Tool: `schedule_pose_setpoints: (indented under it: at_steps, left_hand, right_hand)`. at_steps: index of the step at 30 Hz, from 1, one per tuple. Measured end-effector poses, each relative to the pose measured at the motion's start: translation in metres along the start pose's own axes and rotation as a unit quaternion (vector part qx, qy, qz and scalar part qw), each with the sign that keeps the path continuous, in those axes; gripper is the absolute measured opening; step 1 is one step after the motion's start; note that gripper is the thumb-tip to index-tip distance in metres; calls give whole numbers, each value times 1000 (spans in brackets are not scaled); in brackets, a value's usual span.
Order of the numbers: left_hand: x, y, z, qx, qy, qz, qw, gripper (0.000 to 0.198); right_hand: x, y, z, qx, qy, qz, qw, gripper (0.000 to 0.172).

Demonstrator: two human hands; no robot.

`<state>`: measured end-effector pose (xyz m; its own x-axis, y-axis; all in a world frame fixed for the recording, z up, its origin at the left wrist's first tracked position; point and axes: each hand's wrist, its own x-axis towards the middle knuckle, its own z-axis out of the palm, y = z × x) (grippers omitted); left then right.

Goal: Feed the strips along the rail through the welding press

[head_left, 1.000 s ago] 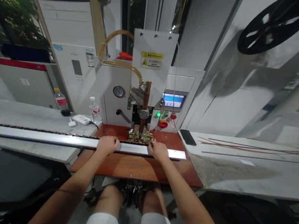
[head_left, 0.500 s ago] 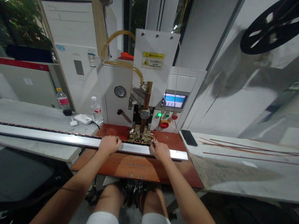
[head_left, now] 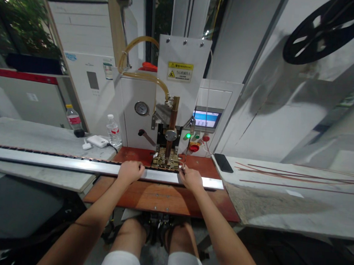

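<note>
A long, flat silver metal bar (head_left: 161, 176) lies across the wooden work surface, with a dark, toothed-looking edge along its far side. Over this bar my left hand (head_left: 131, 171) is closed, fingers curled round its far edge, left of the machine's metal fixture (head_left: 165, 158). My right hand (head_left: 192, 177) is also closed on the bar, near its right end, with fingertips pinched close to the fixture. A thin hanging rod (head_left: 187, 149) comes down just by those fingertips; contact is unclear. Above the fixture stands the machine's copper-coloured vertical electrode (head_left: 172, 120).
The white machine (head_left: 184, 55) has a gauge, a lit screen (head_left: 208, 118) and buttons. Left stand two bottles, one a clear bottle (head_left: 113, 129), and a white power bank (head_left: 98, 141). Right lie a phone (head_left: 223, 162) and several thin reddish-brown strips (head_left: 284, 174).
The bar has slid slightly to the right past the machine, both hands moving with it. Their grip looks the same.
</note>
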<state>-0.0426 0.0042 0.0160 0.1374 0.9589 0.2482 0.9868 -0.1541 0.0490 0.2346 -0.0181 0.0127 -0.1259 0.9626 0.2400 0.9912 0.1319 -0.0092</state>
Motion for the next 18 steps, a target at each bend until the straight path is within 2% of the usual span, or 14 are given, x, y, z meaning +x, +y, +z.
schedule_pose_setpoints:
  at_steps: [18]
  left_hand:
    - [0,7,0,12,7,-3,1000,47]
  right_hand:
    - [-1,8,3,-19,15,-6,1000,38]
